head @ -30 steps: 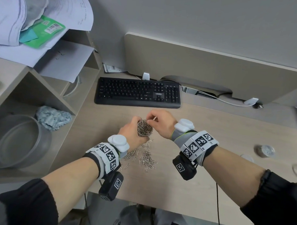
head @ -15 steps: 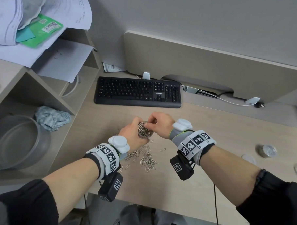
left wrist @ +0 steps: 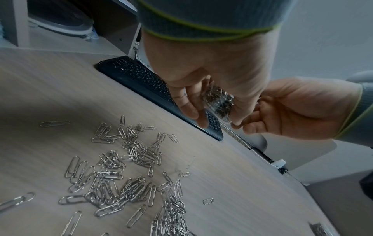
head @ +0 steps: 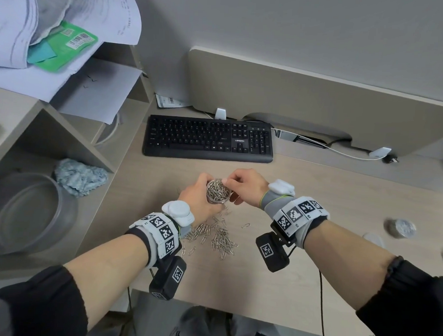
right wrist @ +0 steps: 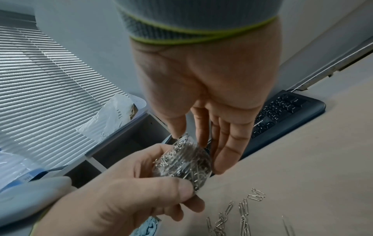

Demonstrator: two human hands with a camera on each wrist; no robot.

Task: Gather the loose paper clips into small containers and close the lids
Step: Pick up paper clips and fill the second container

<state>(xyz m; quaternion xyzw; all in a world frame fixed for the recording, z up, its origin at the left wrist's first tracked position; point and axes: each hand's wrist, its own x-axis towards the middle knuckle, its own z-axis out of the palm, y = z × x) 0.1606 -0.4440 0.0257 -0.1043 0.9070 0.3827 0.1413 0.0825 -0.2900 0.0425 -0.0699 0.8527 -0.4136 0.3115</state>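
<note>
My left hand (head: 200, 192) grips a small clear round container (head: 218, 191) heaped with silver paper clips and holds it above the desk. My right hand (head: 226, 181) is at the container's mouth, where its thumb and index finger pinch a paper clip (right wrist: 184, 137) at the rim; the other fingers hang straighter beside the container (right wrist: 181, 164). A pile of loose paper clips (head: 220, 239) lies on the desk just below both hands, with one stray clip (head: 246, 224) to its right. The pile (left wrist: 129, 175) also fills the left wrist view.
A black keyboard (head: 207, 138) lies beyond the hands. At the right edge sit another small container (head: 400, 227) with clips and a white lid (head: 373, 238). The shelf unit on the left holds a grey bowl (head: 28, 212) and a blue cloth (head: 79, 177).
My right hand has come down from just above the container to its mouth with the clip. A single clip now lies on the desk to the right of the pile.
</note>
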